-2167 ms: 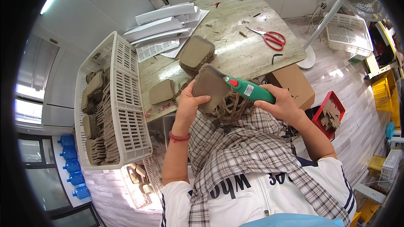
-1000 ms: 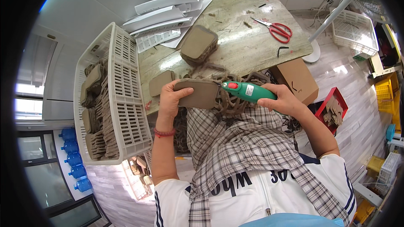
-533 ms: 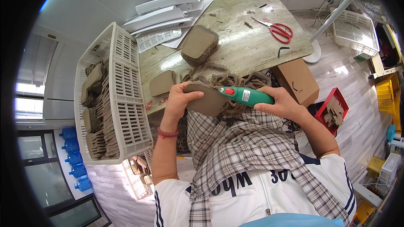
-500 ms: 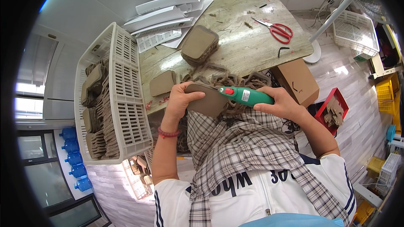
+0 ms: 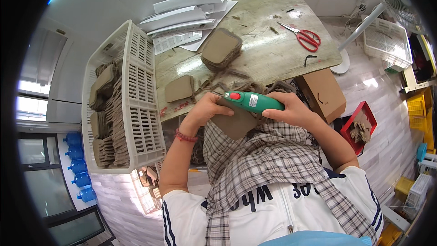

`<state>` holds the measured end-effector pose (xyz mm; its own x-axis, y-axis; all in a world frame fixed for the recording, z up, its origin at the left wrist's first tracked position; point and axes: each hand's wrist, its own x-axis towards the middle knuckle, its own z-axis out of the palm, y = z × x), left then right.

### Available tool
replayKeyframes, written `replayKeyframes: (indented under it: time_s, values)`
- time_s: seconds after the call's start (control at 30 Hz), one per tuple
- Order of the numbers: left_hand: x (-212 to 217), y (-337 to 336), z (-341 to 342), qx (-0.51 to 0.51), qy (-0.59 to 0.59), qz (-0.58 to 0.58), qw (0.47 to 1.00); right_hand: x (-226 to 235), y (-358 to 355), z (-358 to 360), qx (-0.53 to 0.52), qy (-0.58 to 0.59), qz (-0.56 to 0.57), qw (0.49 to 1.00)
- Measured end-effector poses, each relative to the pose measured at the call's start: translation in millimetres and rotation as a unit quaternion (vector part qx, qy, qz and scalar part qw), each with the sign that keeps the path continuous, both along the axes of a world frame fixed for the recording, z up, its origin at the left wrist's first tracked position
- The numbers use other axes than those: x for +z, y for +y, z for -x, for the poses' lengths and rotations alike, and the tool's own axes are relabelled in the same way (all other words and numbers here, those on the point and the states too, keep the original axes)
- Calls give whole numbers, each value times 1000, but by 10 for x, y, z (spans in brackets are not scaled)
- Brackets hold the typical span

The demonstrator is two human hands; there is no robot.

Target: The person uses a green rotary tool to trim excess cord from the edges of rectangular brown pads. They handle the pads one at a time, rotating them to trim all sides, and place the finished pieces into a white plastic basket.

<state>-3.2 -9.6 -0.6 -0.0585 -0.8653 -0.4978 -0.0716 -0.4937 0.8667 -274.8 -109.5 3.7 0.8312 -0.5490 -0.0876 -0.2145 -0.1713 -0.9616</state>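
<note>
My left hand (image 5: pixel 207 110) pinches a flat tan pad (image 5: pixel 237 125) with rounded corners, thumb on top, above my lap. My right hand (image 5: pixel 293 109) grips a green handheld power tool (image 5: pixel 266 104) with a red switch. The tool's front end lies at the pad's far edge, near my left fingertips; its tip is too small to make out. Behind the hands, curled brown offcut strips (image 5: pixel 243 83) lie along the table edge. A single tan pad (image 5: pixel 180 89) rests left of them, and a stack of pads (image 5: pixel 221 48) stands farther back.
A white crate (image 5: pixel 141 95) full of pads stands at the left. On the table (image 5: pixel 259 36) lie papers (image 5: pixel 182 20), red-handled scissors (image 5: pixel 307 38) and a black hex key (image 5: pixel 310 59). A cardboard box (image 5: pixel 322 93) and red tray (image 5: pixel 359 127) sit right, below the tabletop.
The pad has turned, so one corner now points toward me. The green tool has moved left along its far edge, nearer my left fingers. My view has shifted slightly.
</note>
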Motion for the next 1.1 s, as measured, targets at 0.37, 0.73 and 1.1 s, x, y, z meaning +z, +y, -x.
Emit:
replayKeyframes:
  time_s: [0.37,0.73,1.1]
  values:
    - [-521,224,-1567,248,-702,127,655,-238,36,339,-118,23,-74,990]
    - [-691,-1094,-524,163,-625,279,711,-404,147,389,-187,31,-61,980]
    - [-395,-1013,-246,364,-265,263,853,-270,124,345,-202,19,-50,978]
